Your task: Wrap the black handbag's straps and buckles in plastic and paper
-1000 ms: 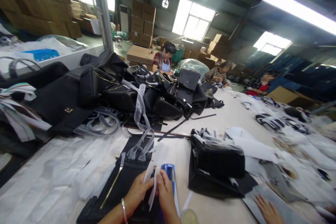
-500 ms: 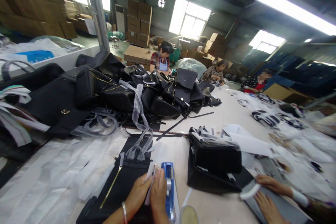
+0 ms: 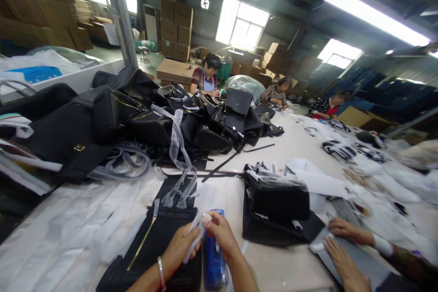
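Observation:
My left hand (image 3: 179,246) and my right hand (image 3: 221,232) meet at the bottom centre, both pinching a strip of white wrapping paper (image 3: 194,233). They hover over a flat black bag (image 3: 160,244) with a gold zipper. A blue tape dispenser (image 3: 214,260) lies just under my right hand. A metal bangle sits on my left wrist.
A heap of black handbags (image 3: 164,121) fills the table's left and middle. A wrapped black bag (image 3: 277,200) stands to my right. A co-worker's two hands (image 3: 342,246) press on grey material at bottom right. Three people sit at the far end. White paper sheets (image 3: 68,228) cover the left.
My right hand has lifted off the tape dispenser and now pinches the strip higher up. The co-worker's hands have come further in at the right. The view has shifted slightly.

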`<state>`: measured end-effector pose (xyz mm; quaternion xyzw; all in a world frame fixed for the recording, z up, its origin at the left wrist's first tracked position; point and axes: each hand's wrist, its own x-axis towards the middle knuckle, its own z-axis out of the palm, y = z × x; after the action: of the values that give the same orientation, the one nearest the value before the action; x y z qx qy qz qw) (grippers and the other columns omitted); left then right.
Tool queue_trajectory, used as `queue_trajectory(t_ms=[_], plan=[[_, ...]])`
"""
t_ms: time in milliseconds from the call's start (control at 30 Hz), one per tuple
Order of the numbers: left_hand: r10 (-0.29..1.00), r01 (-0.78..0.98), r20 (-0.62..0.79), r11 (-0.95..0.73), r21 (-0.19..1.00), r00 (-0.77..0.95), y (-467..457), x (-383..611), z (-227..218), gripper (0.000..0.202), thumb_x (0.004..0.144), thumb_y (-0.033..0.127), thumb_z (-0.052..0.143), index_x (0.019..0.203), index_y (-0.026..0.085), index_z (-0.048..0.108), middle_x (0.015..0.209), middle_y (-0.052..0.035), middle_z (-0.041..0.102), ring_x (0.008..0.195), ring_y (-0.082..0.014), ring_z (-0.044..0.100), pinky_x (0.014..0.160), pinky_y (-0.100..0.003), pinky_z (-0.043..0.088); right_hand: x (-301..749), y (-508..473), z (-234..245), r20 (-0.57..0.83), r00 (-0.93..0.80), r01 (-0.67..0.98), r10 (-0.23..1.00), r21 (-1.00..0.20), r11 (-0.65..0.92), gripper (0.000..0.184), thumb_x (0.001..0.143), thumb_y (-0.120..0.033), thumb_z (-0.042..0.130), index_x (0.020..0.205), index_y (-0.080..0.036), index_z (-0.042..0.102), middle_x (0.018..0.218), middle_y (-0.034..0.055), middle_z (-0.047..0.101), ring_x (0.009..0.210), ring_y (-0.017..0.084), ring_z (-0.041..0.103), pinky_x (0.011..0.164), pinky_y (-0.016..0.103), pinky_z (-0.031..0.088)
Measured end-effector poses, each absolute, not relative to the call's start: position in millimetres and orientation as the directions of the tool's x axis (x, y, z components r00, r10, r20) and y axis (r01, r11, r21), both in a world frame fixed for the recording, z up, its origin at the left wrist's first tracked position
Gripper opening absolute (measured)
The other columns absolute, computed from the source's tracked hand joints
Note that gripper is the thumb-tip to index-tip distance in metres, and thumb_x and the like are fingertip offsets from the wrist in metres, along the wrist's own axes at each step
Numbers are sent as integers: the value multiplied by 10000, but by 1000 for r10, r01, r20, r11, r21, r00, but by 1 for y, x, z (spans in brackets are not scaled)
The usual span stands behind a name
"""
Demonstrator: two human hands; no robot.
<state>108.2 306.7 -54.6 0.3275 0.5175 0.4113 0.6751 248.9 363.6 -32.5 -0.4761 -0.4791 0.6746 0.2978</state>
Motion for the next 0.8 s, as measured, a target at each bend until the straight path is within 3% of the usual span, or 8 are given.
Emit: queue_trajectory(t_ms=[100,267,400,533,700,800], plan=[[886,-160,-425,453,877,185,309,109,-52,529,774,629,521,934,139,642,545,10,573,395,-95,472,403,-196,356,262,368,-28,-419,-393,96,819,-904,-417,254,704,-367,661,848,-163,617,604,-55,498,463,75,401,447,196,341],[928,-208,-333,363,908,167,312,120,-44,430,774,528,586,894,124,673,703,-42,667,596,-152,580,562,-242,427,264,361,-34,-343,-281,162,896,-937,-308,152,728,-327,595,723,-181,554,533,-57,499,403,90,445,412,203,342],[942,-205,-324,335,920,88,315,132,-38,406,764,495,612,893,117,683,713,-37,675,620,-163,579,585,-252,423,263,359,-35,-335,-266,180,904,-939,-294,166,743,-348,599,740,-191,547,557,-45,530,431,121,518,421,216,380],[940,-162,-338,329,931,-35,315,136,-35,405,760,490,616,922,124,674,725,-32,683,596,-162,582,549,-247,424,266,359,-32,-302,-260,239,917,-940,-242,189,763,-368,614,742,-188,559,570,-41,529,450,110,494,424,211,374],[933,-149,-360,354,923,-10,316,130,-27,378,778,474,589,911,129,667,697,-30,685,561,-159,598,525,-238,423,278,358,-30,-273,-414,189,868,-959,-212,258,851,-405,541,1014,-208,572,704,-29,565,532,100,519,506,221,430],[927,-136,-375,373,918,10,319,127,-25,357,770,462,591,888,135,671,682,-22,679,537,-150,595,509,-230,407,284,360,-34,-303,-447,192,842,-952,-240,316,865,-419,524,1103,-211,526,641,-51,533,485,95,488,480,222,426]])
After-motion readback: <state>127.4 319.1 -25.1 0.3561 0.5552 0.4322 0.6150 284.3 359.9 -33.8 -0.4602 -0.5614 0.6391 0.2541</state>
